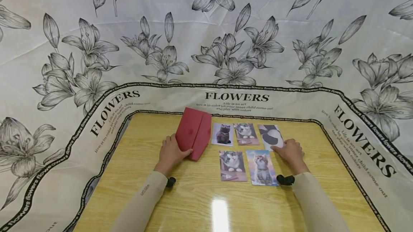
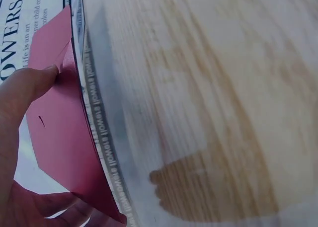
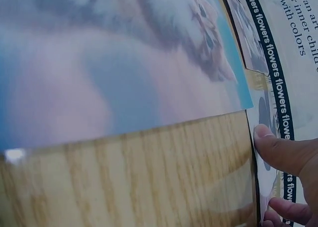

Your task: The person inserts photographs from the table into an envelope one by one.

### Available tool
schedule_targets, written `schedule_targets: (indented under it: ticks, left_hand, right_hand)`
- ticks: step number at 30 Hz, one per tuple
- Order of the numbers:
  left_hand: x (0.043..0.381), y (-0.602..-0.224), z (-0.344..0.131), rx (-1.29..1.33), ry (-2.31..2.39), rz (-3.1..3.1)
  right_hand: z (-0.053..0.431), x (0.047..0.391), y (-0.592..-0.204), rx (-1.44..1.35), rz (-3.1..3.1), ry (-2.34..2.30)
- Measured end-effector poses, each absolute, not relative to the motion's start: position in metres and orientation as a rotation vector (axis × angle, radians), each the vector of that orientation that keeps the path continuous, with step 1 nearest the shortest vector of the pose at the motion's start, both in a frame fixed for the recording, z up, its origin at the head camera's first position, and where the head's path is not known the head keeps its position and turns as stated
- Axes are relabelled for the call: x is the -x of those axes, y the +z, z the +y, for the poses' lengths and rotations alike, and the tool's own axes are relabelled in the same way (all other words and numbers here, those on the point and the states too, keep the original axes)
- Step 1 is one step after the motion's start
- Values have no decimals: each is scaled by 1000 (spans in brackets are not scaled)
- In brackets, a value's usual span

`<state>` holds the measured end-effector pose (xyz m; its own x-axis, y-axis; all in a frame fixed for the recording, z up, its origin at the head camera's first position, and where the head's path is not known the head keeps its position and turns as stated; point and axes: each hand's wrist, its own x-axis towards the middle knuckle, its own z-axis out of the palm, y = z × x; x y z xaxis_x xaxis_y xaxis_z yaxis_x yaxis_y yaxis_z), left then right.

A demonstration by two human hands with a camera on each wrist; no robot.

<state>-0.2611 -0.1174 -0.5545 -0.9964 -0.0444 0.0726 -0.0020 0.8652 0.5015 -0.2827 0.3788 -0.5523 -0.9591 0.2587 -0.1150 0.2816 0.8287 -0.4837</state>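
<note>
My left hand point(image 1: 171, 155) grips a red paper envelope point(image 1: 190, 126) at the table's far left of centre. Its thumb lies over the near part of the envelope, and the fingers point(image 2: 69, 214) are at the edge, partly hidden. My right hand point(image 1: 293, 155) pinches the near right corner of a card with a black-and-white picture point(image 1: 269, 135), in the back row. In the right wrist view the thumb point(image 3: 278, 150) is on that card's face. Left of it lie a black cat card point(image 1: 222, 134) and a grey-and-white cat card point(image 1: 246, 133).
In the front row lie another grey-and-white cat card point(image 1: 232, 166) and a kitten card point(image 1: 262, 167) with a blue and pink background. They rest on a wood-grain table point(image 1: 180, 199). White floral cloth point(image 1: 238, 102) borders the table at the back and sides.
</note>
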Motion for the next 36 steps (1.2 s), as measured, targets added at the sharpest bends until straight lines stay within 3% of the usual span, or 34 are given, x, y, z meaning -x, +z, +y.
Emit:
schedule_targets:
  ticks: [22, 36]
  left_hand:
    - [256, -558, -117, -15, -840, -2919]
    - [253, -560, -115, -56, -812, -2952]
  right_hand:
    - [388, 276, -554, -639, 2986, -995]
    - [374, 274, -521, -494, 2833, -1543]
